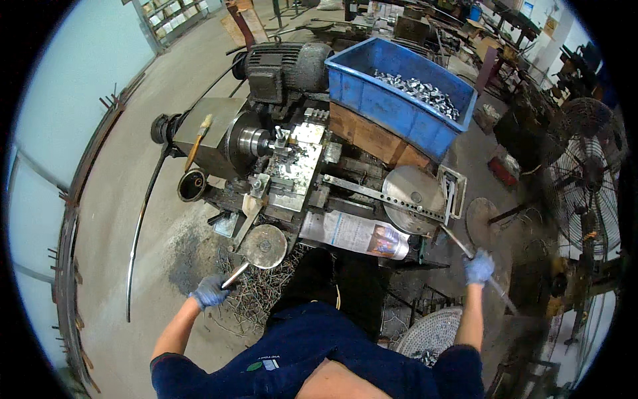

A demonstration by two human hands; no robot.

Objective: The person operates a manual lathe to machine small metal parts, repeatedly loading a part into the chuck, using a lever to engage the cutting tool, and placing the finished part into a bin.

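A small lathe stands before me, its round chuck (254, 141) facing the cross slide (296, 159). At the lower left, my gloved left hand (209, 292) is closed round a short metal handle (235, 275) that runs up to a round metal disc (265, 246). On the right, my gloved right hand (479, 267) grips a long metal lever (457, 240), which slants from the linkage by a larger disc (413, 193) down past the hand. A perforated flat bar (379, 193) reaches across that larger disc toward the slide.
A blue bin (399, 93) of small metal parts rests on a wooden block behind the lathe. An electric motor (286, 70) sits at the back. Metal shavings (259, 292) cover the floor by my left hand. A perforated basket (432, 332) is at lower right, a fan (585, 179) farther right.
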